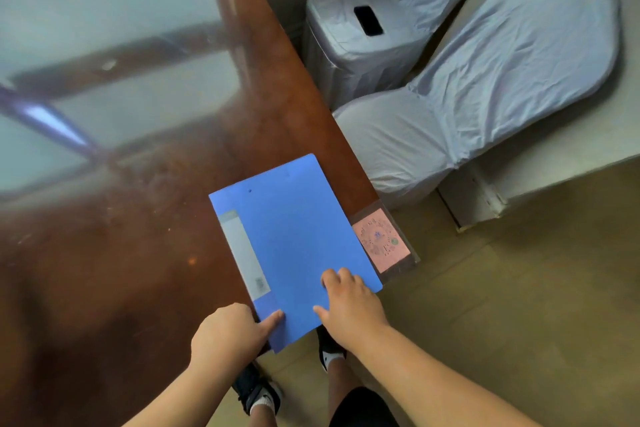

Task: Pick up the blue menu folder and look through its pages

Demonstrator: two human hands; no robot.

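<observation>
Blue plastic is what we have under our hands: the closed folder (294, 246) lies flat on the near corner of the glossy reddish-brown bench (138, 253), and its near end sticks out past the bench edge over the floor (502, 305). A pale label strip (244, 255) runs along the folder's left side by the spine.

Our left hand (228, 331) is curled round the folder's near left corner, thumb lying on top of the cover and the other fingers tucked out of sight, so we cannot tell whether they reach underneath. Our right hand (349, 302) rests palm-down on the cover near its right corner, fingers loosely spread and touching the blue surface, thumb pointing left along the near edge. The cover is shut and no pages show.

Just beside the folder's right edge, a pink printed card (379, 241) sits on the bench corner under a clear sheet. Beyond the bench edge stand two chairs in pale fabric covers; the farther chair (363, 45) has a dark phone (368, 20) lying on its seat, and the nearer chair (485, 90) is just beside it. Below the folder we see our dark shoes (256, 388) on the floor.
</observation>
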